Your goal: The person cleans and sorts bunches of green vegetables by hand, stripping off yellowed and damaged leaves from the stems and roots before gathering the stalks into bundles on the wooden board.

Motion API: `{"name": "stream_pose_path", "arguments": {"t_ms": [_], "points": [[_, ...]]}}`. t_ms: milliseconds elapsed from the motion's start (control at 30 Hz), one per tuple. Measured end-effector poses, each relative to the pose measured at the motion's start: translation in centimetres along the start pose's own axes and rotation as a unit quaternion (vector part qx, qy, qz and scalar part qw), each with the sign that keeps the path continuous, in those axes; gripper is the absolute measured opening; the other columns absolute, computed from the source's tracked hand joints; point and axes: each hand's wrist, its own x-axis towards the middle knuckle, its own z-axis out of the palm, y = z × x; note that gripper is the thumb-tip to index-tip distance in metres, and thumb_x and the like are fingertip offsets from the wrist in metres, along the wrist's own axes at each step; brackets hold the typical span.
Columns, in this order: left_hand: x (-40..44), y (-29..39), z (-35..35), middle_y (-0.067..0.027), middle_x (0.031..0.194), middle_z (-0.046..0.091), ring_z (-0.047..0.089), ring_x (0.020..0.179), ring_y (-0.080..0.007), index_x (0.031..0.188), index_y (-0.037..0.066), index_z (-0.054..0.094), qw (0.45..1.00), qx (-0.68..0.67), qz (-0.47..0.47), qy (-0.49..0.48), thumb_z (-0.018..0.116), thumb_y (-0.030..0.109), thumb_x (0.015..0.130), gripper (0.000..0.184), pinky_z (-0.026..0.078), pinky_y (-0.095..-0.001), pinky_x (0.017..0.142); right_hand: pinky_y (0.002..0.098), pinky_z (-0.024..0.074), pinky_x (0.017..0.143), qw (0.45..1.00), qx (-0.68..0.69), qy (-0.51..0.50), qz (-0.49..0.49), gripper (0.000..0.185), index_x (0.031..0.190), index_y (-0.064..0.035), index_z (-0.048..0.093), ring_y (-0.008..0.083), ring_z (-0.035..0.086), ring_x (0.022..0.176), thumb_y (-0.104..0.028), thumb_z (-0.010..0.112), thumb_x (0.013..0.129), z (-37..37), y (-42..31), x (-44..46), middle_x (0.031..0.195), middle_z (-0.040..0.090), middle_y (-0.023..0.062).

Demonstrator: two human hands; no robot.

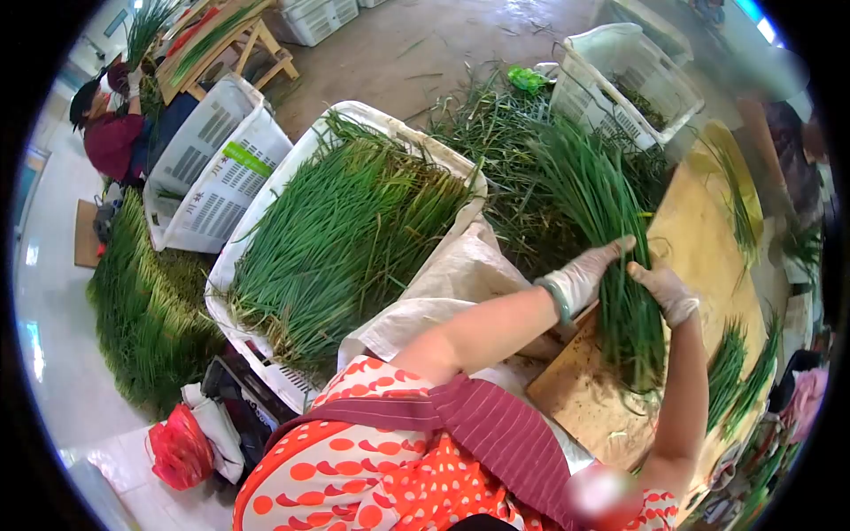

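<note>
A large bunch of green chives (630, 305) hangs over the edge of a wooden board, its leafy tops pointing away and its root ends towards me. My left hand (591, 273), in a thin white glove with a green bangle at the wrist, closes round the bunch from the left. From the right, my right hand (664, 288), gloved too, grips the same bunch at about the same height. Bits of soil and trimmings lie on the wooden board (567, 389) under the root ends. Smaller chive bundles (728, 367) rest on the board's right side.
To the left stands a white crate (460, 164) full of chives, with a pale sack (469, 270) beside it. Loose leaves (505, 168) heap up beyond the board, near another white crate (611, 53). A co-worker (115, 142) sits at the far left; another person (788, 150) is at the right.
</note>
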Motion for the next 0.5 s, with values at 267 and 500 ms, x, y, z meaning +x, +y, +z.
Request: {"name": "stream_pose_path", "arguments": {"t_ms": [267,500], "points": [[-1.5,3.3,9.8,-0.0041,0.095,0.063,0.059,0.085,-0.0145,0.104,0.003,0.058,0.948,0.256,0.163,-0.092,0.069,0.009,0.073,0.034,0.047,-0.0302,0.080,0.0298,0.0484,0.077,0.902,0.058,0.283,-0.322,0.077,0.120,0.0000,0.041,0.0151,0.054,0.090,-0.014,0.084,0.057,3.1,-4.4,-6.3,0.102,0.057,0.0086],[-3.7,1.3,21.6,-0.0030,0.096,0.060,0.057,0.086,-0.0120,0.105,0.002,0.055,0.852,0.342,0.188,-0.350,0.069,0.003,0.071,0.037,0.047,-0.0256,0.076,0.0257,0.0491,0.074,0.814,0.122,0.391,-0.412,0.059,0.108,-0.0033,0.046,0.0128,0.057,0.084,-0.003,0.080,0.060,3.0,-6.7,-16.7,0.092,0.060,0.0035]]}}
